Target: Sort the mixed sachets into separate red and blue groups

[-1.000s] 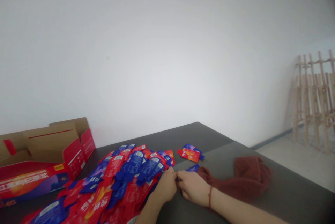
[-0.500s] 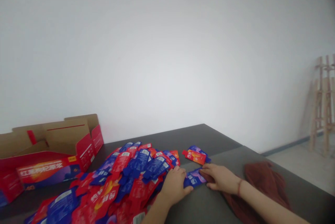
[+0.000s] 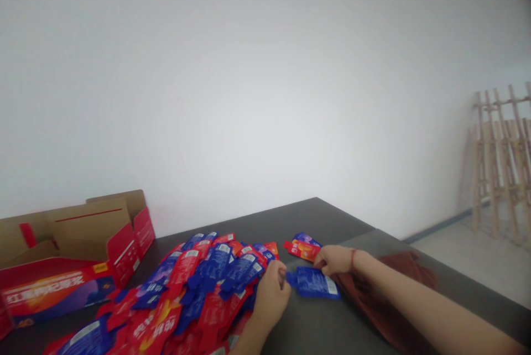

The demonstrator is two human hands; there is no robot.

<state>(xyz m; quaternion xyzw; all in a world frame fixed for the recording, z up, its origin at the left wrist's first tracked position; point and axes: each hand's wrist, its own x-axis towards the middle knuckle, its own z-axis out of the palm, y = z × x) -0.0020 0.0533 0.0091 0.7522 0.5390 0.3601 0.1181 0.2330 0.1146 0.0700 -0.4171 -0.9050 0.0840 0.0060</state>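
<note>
Blue pouch [image 3: 315,283] likely light, pliant; pinch narrow end. Left hand [image 3: 274,293] curled there, right hand [image 3: 335,261] alongside; grips unclear.

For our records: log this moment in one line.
left hand: at narrow end of blue pouch; right hand: at its upper edge; nearby: brown cloth, pouch pile, open box

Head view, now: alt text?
A person's left hand and right hand are at a flat blue plastic pouch on a dark grey table. Left: heaped red and blue pouches, open red cardboard box; right: crumpled reddish-brown cloth.
</note>
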